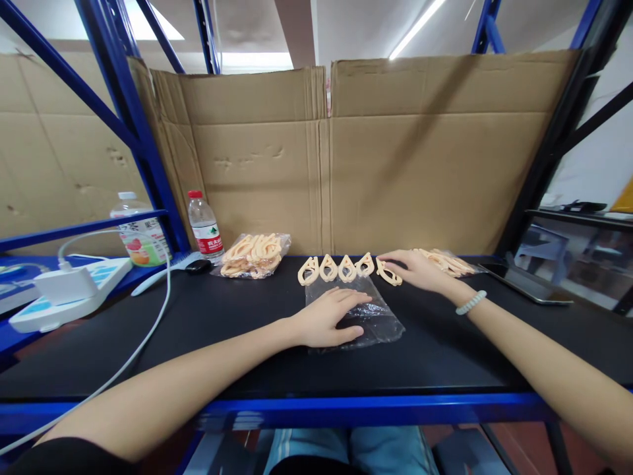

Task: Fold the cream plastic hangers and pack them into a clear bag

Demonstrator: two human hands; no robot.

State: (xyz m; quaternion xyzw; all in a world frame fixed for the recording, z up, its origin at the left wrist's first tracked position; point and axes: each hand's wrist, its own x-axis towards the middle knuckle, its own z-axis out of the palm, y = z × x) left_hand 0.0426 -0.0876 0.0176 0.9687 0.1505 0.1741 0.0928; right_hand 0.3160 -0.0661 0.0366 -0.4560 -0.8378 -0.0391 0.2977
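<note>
Across a flat clear plastic bag (380,323) lies my left hand (330,318), palm down, fingers stretched out and thumb apart. Just beyond the bag, several cream teardrop-shaped plastic clips stand in a row, among them a left one (308,280) and a middle one (347,277). My right hand (414,269), with a pale bead bracelet at the wrist, reaches to the rightmost clip (390,280). Its thumb and fingers are at that clip's upper edge, closed on it as far as I can see. This clip leans more than the others.
A filled bag of cream clips (254,256) lies at the back left, beside a red-capped water bottle (204,226). More clips (448,262) lie behind my right hand. A phone-like dark slab (527,284) is at right; a power strip (69,297) and white cable (148,340) at left.
</note>
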